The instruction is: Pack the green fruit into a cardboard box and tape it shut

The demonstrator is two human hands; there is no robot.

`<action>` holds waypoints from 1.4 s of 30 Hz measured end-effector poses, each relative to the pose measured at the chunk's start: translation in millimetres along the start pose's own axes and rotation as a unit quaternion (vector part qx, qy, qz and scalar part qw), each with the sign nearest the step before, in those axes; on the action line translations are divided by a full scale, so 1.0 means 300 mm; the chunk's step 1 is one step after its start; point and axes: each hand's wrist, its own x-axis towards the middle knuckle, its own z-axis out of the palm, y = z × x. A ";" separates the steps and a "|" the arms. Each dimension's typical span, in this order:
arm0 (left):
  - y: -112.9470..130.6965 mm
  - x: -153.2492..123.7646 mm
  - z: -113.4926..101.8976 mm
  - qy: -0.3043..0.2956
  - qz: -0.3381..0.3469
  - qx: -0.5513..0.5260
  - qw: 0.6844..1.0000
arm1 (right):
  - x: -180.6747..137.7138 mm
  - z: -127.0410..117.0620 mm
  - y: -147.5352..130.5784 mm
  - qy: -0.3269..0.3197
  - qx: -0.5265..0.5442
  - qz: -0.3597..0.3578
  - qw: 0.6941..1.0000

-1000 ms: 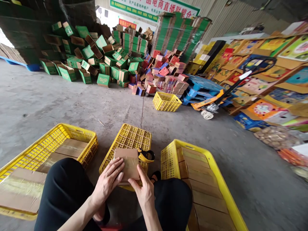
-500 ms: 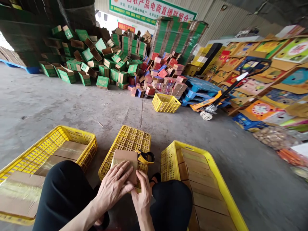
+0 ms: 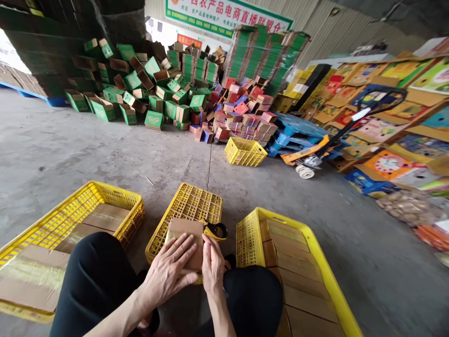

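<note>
A small brown cardboard box (image 3: 187, 228) rests on an upturned yellow plastic crate (image 3: 196, 199) between my knees. Across the top of the box my left hand (image 3: 171, 267) lies flat, fingers stretched out. My right hand (image 3: 212, 264) is at the box's right edge, thumb and fingers pinched together; what is between them, if anything, is too small to make out. Just beyond it, on the crate, is a yellow tool with a black loop (image 3: 215, 230); its kind does not show clearly.
Taped cardboard boxes (image 3: 105, 217) lie in a yellow crate (image 3: 131, 206) on the left. Another yellow crate (image 3: 247, 243) on the right holds a row of boxes (image 3: 305, 276). Farther off are a small yellow crate (image 3: 245, 152), a pallet jack (image 3: 315, 152) and heaped cartons (image 3: 154, 119).
My right hand has moved up along the box's right side and its fingers have closed into a pinch. My left hand stays flat on the box. The view has shifted slightly.
</note>
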 end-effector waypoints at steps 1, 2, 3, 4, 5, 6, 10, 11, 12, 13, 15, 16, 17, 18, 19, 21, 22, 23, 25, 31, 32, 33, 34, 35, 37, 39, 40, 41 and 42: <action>0.004 0.000 0.002 0.001 -0.001 0.008 1.000 | -0.010 -0.001 -0.003 -0.001 -0.002 -0.001 1.000; 0.008 0.000 0.005 0.001 -0.004 0.017 1.000 | -0.024 -0.003 -0.006 -0.002 -0.004 -0.003 1.000; 0.013 0.000 0.008 0.002 -0.008 0.025 1.000 | -0.043 -0.005 -0.010 0.000 -0.005 -0.005 1.000; 0.019 0.001 0.011 0.002 -0.014 0.033 0.999 | -0.063 -0.007 -0.014 0.002 -0.005 -0.007 1.000; 0.025 0.001 0.013 0.003 -0.020 0.039 0.999 | -0.083 -0.008 -0.017 0.005 -0.004 -0.006 1.000; 0.031 0.003 0.016 0.005 -0.026 0.044 0.999 | -0.101 -0.009 -0.019 0.007 0.000 -0.004 1.000; 0.053 0.013 0.017 0.017 -0.055 0.053 0.997 | -0.138 -0.007 -0.009 0.009 0.038 0.023 0.999; 0.055 0.016 0.015 0.017 -0.059 0.050 0.997 | -0.140 -0.005 -0.002 0.009 0.050 0.032 0.998; 0.054 0.017 0.013 0.016 -0.060 0.046 0.997 | -0.139 -0.001 0.005 0.012 0.060 0.043 0.997; 0.051 0.017 0.012 0.016 -0.058 0.039 0.997 | -0.139 0.003 0.012 0.016 0.070 0.052 0.996; 0.037 0.009 0.008 0.019 -0.044 0.014 0.999 | -0.141 0.014 0.027 0.028 0.079 0.067 0.994; 0.027 0.002 0.007 0.023 -0.033 -0.004 0.999 | -0.144 0.020 0.034 0.033 0.078 0.070 0.994; 0.015 -0.007 0.005 0.027 -0.020 -0.025 0.999 | -0.147 0.026 0.039 0.038 0.076 0.069 0.994; 0.004 -0.019 0.003 0.030 -0.007 -0.048 0.998 | -0.150 0.032 0.044 0.041 0.073 0.064 0.994; -0.006 -0.033 0.000 0.032 0.006 -0.071 0.997 | -0.153 0.038 0.046 0.044 0.069 0.056 0.995; -0.022 -0.063 -0.008 0.035 0.020 -0.107 0.993 | -0.155 0.047 0.046 0.052 0.057 0.036 0.996; -0.028 -0.080 -0.014 0.036 0.023 -0.118 0.992 | -0.155 0.050 0.042 0.058 0.048 0.026 0.997; -0.032 -0.098 -0.021 0.039 0.024 -0.125 0.991 | -0.154 0.052 0.037 0.063 0.037 0.016 0.997; -0.040 -0.133 -0.037 0.049 0.019 -0.133 0.990 | -0.149 0.053 0.023 0.070 0.012 0.001 0.997; -0.057 -0.212 -0.078 0.082 -0.056 -0.163 0.982 | -0.117 0.023 -0.018 0.070 -0.077 -0.071 0.992; -0.054 -0.217 -0.079 0.088 -0.067 -0.165 0.980 | -0.111 0.016 -0.027 0.067 -0.095 -0.091 0.989; -0.049 -0.219 -0.078 0.093 -0.077 -0.167 0.978 | -0.106 0.010 -0.037 0.061 -0.110 -0.110 0.986; -0.043 -0.219 -0.075 0.098 -0.086 -0.169 0.977 | -0.102 0.005 -0.049 0.050 -0.121 -0.128 0.983; -0.035 -0.218 -0.072 0.102 -0.095 -0.170 0.976 | -0.100 0.003 -0.063 0.033 -0.126 -0.143 0.981; -0.021 -0.214 -0.063 0.105 -0.113 -0.170 0.973 | -0.097 0.004 -0.099 -0.012 -0.123 -0.159 0.979; -0.014 -0.212 -0.057 0.105 -0.128 -0.172 0.971 | -0.091 0.013 -0.140 -0.062 -0.110 -0.167 0.978; -0.013 -0.213 -0.055 0.102 -0.132 -0.173 0.971 | -0.084 0.019 -0.162 -0.087 -0.101 -0.170 0.976; -0.014 -0.215 -0.054 0.100 -0.133 -0.175 0.970 | -0.074 0.025 -0.183 -0.111 -0.091 -0.174 0.974; -0.017 -0.217 -0.054 0.097 -0.133 -0.176 0.970 | -0.061 0.031 -0.204 -0.135 -0.081 -0.177 0.971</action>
